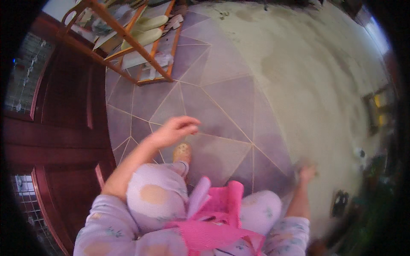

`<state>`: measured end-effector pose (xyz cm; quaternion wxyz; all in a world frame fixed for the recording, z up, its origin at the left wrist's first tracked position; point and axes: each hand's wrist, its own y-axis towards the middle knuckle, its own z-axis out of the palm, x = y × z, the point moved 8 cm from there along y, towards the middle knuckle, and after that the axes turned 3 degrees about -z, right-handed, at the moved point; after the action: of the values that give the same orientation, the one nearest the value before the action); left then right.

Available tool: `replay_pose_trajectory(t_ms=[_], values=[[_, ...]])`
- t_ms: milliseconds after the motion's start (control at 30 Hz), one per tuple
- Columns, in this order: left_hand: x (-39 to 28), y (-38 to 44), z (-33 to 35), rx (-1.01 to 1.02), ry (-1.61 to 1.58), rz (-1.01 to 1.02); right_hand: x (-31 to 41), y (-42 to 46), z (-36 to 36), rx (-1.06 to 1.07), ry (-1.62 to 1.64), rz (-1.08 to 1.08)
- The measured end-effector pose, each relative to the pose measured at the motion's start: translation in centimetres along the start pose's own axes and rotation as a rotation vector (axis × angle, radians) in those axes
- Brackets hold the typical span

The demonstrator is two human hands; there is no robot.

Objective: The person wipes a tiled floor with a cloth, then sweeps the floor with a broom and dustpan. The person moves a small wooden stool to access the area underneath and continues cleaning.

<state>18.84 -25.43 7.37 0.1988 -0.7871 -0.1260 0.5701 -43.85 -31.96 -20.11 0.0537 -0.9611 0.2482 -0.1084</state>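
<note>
My left hand (181, 129) reaches forward over the tiled floor (221, 112), its fingers loosely bent and apart from the thumb, with nothing seen in it. Just below it is a tan patterned slipper (181, 152) on my foot. Out to the right, my right hand (308, 173) hangs over the edge between tile and concrete. It is blurred, and whether it holds anything cannot be made out. A bright pink mesh-like item (221, 233) with a folded flap (235, 198) lies across my lap, over pale lilac printed trousers (157, 195).
A wooden shoe rack (141, 51) stands ahead to the left, bearing pale yellow slippers (149, 36) and clear plastic wrapping (165, 59). Close on the left is a dark red panelled door (70, 96). Concrete ground (307, 96) borders the tile; dark shoes (340, 201) lie at the right near green plants (374, 198).
</note>
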Motion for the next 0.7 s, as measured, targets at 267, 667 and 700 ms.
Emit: replay_pose_trajectory(t_ms=[267, 667, 700], values=[[15.4, 11.7, -2.4, -0.537, 0.182, -0.027, 41.4, -14.0, -5.5, 0.066, 0.338, -1.087], [12.8, 11.3, -20.4, -0.597, -0.042, 0.096, 57.5, -38.7, 7.3, 0.71, -0.223, -1.709], [10.4, 11.4, -20.9, -0.541, -0.106, 0.102, 58.6, -36.7, 5.6, 0.626, -0.163, -1.706]])
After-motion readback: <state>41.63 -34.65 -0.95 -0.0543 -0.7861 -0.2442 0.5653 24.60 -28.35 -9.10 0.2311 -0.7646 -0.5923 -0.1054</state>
